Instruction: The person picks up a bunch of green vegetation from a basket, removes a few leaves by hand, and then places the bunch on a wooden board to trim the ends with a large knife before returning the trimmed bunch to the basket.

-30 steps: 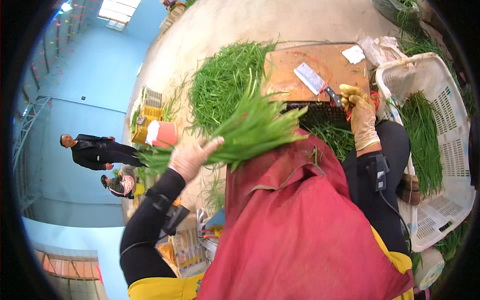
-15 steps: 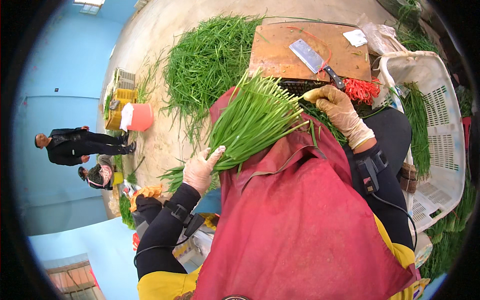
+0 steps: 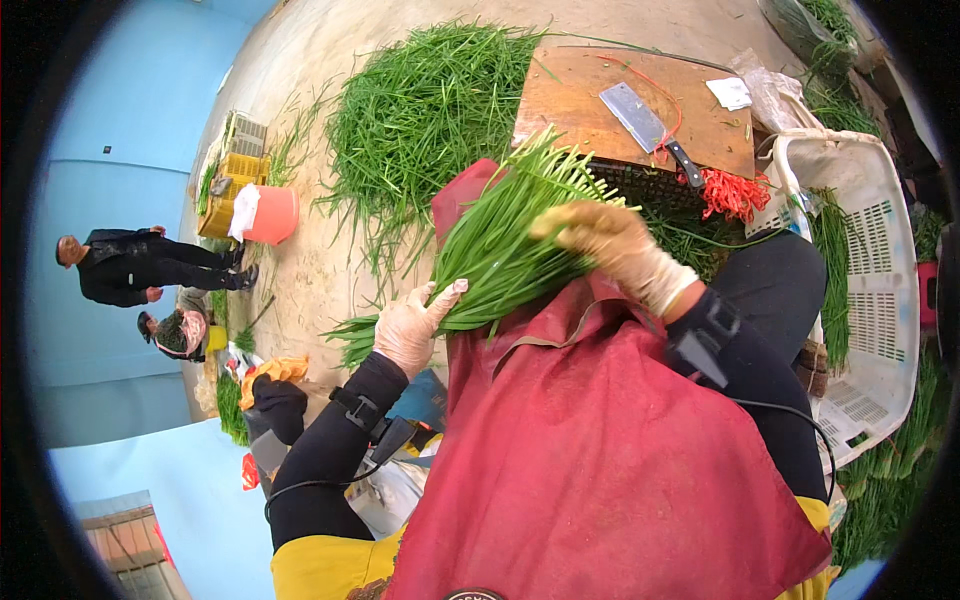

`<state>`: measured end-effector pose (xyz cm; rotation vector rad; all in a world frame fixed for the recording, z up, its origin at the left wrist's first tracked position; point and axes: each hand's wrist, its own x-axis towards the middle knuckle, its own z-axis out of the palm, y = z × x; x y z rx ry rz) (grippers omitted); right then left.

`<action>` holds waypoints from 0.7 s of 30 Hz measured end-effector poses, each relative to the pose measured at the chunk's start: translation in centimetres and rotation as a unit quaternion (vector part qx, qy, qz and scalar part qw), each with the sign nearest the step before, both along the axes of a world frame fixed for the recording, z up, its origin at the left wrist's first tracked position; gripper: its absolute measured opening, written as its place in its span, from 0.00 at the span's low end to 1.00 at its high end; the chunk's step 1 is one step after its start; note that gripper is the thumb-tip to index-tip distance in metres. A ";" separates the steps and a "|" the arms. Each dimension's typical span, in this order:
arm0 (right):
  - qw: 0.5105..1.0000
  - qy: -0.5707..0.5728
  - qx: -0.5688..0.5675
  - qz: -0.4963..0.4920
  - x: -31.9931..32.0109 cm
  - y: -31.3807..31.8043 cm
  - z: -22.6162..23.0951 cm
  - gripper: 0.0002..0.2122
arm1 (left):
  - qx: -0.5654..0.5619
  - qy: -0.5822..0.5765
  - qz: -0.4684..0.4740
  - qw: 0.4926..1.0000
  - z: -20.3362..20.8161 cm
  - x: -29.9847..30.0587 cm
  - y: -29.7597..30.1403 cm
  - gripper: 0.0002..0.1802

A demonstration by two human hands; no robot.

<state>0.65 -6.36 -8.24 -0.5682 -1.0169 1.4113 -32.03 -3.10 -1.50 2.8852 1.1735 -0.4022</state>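
The left hand (image 3: pixel 405 332) grasps a bunch of green stalks (image 3: pixel 505 245) over the red apron (image 3: pixel 610 440), near the board (image 3: pixel 565 100). The right hand (image 3: pixel 622 252) is at the bunch's right side; whether it grips any is unclear.

Left hand (image 3: pixel 408 328) curled, right hand (image 3: pixel 618 247) blurred, forearms (image 3: pixel 322 462) angled inward

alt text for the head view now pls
A gloved left hand holds a bundle of long green stalks over a red apron, while the gloved right hand, blurred, overlaps the bundle's right side. Ahead, a cleaver lies on a wooden board between a green heap and a white basket.
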 end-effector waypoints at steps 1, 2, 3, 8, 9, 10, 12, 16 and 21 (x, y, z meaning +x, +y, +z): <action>0.995 0.033 -0.080 -0.048 1.5 -0.3 -0.2 0.10 | 0.000 -0.003 -0.001 1.000 -0.1 -0.1 0.0 0.48; 0.989 0.027 -0.114 -0.095 3.5 -0.4 -0.5 0.12 | 0.001 -0.007 -0.004 1.000 -0.2 -0.3 0.1 0.48; 0.974 0.095 -0.131 -0.157 5.0 -0.3 -1.0 0.12 | 0.003 -0.012 -0.007 1.000 -0.4 -0.4 0.3 0.48; 0.903 0.123 -0.285 -0.298 15.3 -2.4 -3.3 0.12 | 0.010 -0.027 -0.022 0.999 -0.7 -0.9 0.8 0.48; 0.912 -0.015 -0.300 -0.280 16.6 -2.9 -3.8 0.11 | 0.011 -0.033 -0.024 0.999 -0.8 -0.9 0.9 0.49; 0.882 -0.158 -0.350 -0.275 17.4 -3.3 -4.2 0.10 | 0.018 -0.036 -0.037 0.999 -0.8 -0.9 1.0 0.51; 0.803 -0.471 -0.322 -0.171 17.3 -3.2 -4.7 0.14 | 0.013 -0.040 -0.038 0.998 -0.8 -0.8 1.2 0.51; 0.763 -0.592 0.037 -0.256 12.6 -0.8 -2.9 0.23 | 0.042 -0.036 -0.061 0.997 -0.6 -0.4 1.3 0.50; 0.707 -0.691 -0.146 -0.048 4.2 2.9 0.9 0.36 | 0.029 -0.036 -0.048 0.998 -0.4 -0.1 1.2 0.48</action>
